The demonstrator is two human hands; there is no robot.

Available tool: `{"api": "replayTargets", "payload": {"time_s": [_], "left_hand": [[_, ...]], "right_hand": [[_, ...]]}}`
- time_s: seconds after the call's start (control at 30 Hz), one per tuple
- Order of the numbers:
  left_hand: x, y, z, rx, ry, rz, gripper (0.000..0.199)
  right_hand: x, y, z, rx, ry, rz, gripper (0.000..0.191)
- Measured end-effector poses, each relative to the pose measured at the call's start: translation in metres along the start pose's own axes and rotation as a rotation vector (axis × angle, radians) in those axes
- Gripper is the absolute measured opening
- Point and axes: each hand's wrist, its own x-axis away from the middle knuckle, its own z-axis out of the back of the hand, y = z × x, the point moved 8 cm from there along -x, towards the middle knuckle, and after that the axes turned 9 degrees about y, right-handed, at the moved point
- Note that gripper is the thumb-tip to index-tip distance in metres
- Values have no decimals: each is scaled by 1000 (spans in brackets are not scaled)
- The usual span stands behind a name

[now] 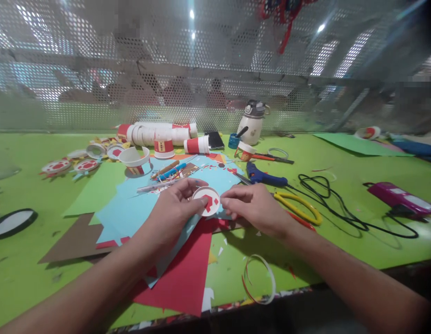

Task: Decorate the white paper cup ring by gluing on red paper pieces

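Observation:
My left hand (180, 204) is closed on the rim of a round white paper cup bottom (214, 209), its thumb lying over the face. Red paper pieces sit on that white disc. At the disc's right edge, my right hand (248, 206) has its thumb and fingers pinched together; whatever is between the fingertips is too small to make out. Beneath both hands lie light blue paper (128, 208) and red paper (187, 273). Scissors with yellow and orange handles (299, 208) lie by my right wrist.
Behind the papers are stacked paper cups (163, 135), a cut cup (135, 161) and a bottle (252, 123). Decorated discs (57, 167) lie at left. A blue glue gun (266, 176) with a black cord, a purple device (401, 198) and a paper strip ring (271, 278) lie at right.

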Motion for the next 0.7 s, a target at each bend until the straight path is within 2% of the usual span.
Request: {"api": "replayTargets", "payload": {"time_s": [0.7], "left_hand": [[1, 0, -3, 30, 31, 21, 34]], "right_hand": [[-3, 11, -7, 14, 9, -88, 11]]}}
